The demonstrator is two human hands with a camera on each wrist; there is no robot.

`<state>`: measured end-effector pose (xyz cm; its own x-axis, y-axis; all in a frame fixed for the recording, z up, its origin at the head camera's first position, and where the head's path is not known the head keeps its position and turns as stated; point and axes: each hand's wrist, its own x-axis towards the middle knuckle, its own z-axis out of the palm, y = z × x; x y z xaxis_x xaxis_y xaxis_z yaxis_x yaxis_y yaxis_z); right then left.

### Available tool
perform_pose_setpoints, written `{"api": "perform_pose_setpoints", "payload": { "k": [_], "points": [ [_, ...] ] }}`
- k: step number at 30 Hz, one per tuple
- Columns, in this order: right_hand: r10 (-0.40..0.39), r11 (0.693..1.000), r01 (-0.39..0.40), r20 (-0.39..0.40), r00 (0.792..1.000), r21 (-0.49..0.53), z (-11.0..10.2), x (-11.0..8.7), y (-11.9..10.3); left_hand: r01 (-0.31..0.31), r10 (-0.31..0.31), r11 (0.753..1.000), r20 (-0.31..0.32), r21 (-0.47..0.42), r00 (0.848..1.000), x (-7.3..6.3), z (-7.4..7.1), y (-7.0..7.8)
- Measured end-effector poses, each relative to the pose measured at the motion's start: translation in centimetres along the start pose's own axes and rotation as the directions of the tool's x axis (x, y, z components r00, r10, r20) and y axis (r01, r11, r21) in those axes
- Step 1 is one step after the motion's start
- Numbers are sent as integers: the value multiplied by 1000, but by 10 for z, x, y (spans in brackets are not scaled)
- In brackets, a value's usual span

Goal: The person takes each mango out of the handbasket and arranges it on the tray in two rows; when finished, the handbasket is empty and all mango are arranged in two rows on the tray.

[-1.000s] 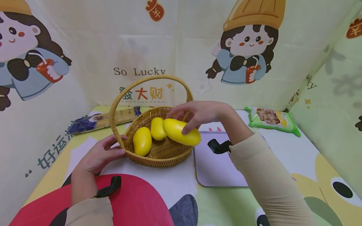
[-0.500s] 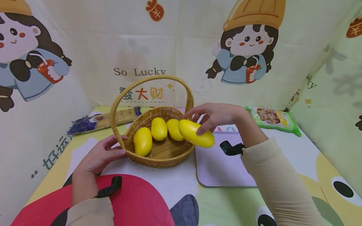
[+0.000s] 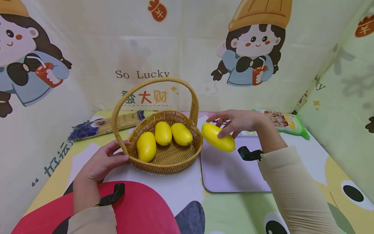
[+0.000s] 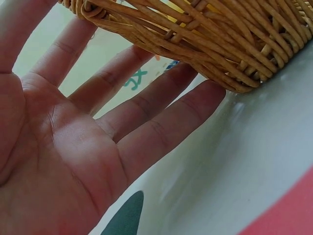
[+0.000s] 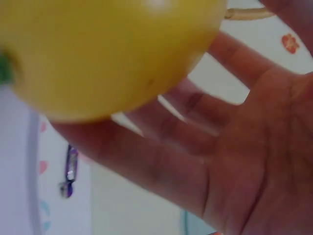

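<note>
My right hand [image 3: 238, 123] holds a yellow mango [image 3: 218, 137] between thumb and fingers, in the air over the left part of a lilac tray [image 3: 230, 175]. Close up in the right wrist view, this mango [image 5: 117, 58] shows a green spot at one end. Left of the tray stands a round wicker basket [image 3: 168, 168] with a tall arched handle; 3 more mangoes lie inside, among them a curved mango [image 3: 146, 147] nearest the left rim. Against the basket's left side rests my left hand [image 3: 102, 161]. Its fairly straight fingers touch the woven wall [image 4: 210, 44] in the left wrist view.
Behind the basket on the left lies a long pack [image 3: 106, 124] with a blue end, apparently dry noodles. A green-edged food bag [image 3: 284, 122] lies at the back right, partly behind my right wrist. Patterned cloth covers the table and the walls.
My right hand has carried the mango rightward from above the basket to over the tray. The mango that it partly covered in the basket now shows fully. My left hand has stayed at the basket.
</note>
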<state>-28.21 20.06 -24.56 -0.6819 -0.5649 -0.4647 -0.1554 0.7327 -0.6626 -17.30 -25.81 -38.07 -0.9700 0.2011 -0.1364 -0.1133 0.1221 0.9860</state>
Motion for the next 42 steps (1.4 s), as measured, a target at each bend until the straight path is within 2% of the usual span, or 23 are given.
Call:
{"api": "perform_pose_setpoints", "payload": {
  "k": [5,10,20,30,42],
  "points": [
    [89,996,-90,-66,994,-14,6,9,15,-32,33,998,21,-49,999,0,-1,-3],
    [133,991,-135,-90,987,-8,12,19,26,-25,26,999,15,-34,1000,1,-1,-4],
    [150,986,-155,-89,985,-57,21,34,35,-13,13,1000,0,-14,1000,1,-1,-3],
    [136,987,-143,-94,986,-79,30,41,44,2,-2,1000,-7,-10,1000,2,-1,-2],
    [145,982,-157,-115,983,-109,34,43,43,10,-10,1000,-17,-4,1000,3,0,0]
  ]
}}
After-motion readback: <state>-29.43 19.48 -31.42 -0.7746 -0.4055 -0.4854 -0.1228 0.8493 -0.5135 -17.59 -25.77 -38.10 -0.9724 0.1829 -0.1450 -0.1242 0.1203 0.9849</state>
